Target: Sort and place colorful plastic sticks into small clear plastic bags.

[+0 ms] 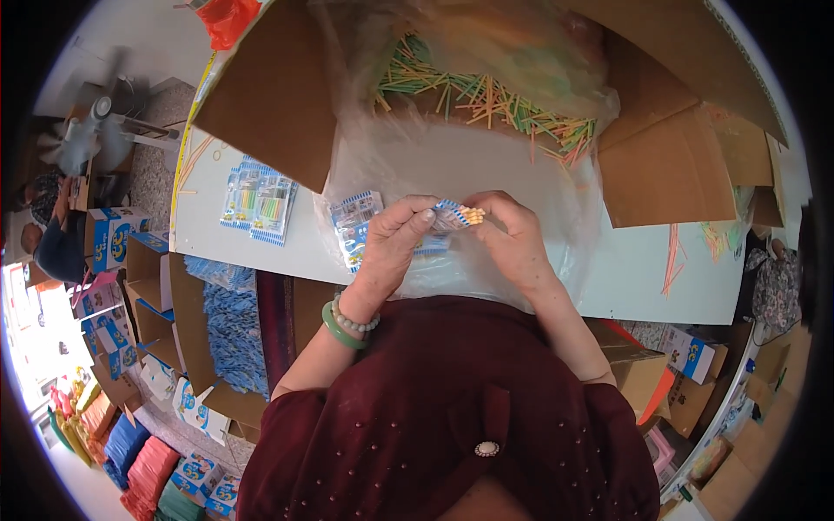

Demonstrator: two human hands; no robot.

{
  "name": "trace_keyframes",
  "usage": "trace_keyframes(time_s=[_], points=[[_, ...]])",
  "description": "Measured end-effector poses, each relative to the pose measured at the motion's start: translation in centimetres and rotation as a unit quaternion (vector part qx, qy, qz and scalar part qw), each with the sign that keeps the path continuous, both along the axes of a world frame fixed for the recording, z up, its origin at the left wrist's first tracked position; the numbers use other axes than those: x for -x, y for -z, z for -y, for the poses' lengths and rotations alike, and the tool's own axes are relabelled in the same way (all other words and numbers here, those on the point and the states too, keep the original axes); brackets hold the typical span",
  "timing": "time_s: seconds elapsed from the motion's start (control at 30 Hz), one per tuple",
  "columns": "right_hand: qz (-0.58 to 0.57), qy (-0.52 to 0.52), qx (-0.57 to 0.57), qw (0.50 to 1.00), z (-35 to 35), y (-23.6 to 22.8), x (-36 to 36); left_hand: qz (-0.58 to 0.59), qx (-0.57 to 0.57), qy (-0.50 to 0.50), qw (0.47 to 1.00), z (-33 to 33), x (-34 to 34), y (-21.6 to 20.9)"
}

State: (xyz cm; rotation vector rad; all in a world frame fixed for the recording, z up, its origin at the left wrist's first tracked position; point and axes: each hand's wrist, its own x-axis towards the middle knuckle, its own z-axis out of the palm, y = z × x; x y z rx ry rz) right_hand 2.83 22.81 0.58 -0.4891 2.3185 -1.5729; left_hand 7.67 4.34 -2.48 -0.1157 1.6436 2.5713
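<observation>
In front of my chest, my left hand [395,234] pinches a small clear packet with blue-striped edges [448,214]. Pale yellow stick ends [473,215] poke out of its right end. The fingers of my right hand [514,236] are closed against those ends, partly hiding them. Below my left hand lie more flat blue-and-white packets [354,217] on the white table [460,156]. Farther left is a group of packets with green and pale sticks inside [259,201]. A heap of loose green, yellow and orange sticks [504,108] spreads at the table's far side.
An open cardboard box [269,95] lies around the heap, with clear plastic sheeting [365,130] spilling from it. A carton of blue packets [230,321] stands below the table at left. Loose pink sticks [671,256] lie at right. Another person [61,226] sits far left.
</observation>
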Motion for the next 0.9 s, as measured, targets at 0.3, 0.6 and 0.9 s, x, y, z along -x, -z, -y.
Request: trace_keyframes(time_s=[0.3,0.6,0.9], points=[[-0.071,0.0,0.013,0.997,1.9,-0.3,-0.2,0.013,0.092,-0.015,0.996,1.1,-0.8,-0.4],[0.062,-0.032,0.064,0.996,1.6,0.1,-1.4,-0.016,0.203,0.017,0.979,1.8,-1.6,-1.6],[0.135,-0.036,0.036,0.99,5.6,0.3,-1.5,-0.033,0.202,-0.133,0.97,3.4,-3.2,-1.6]])
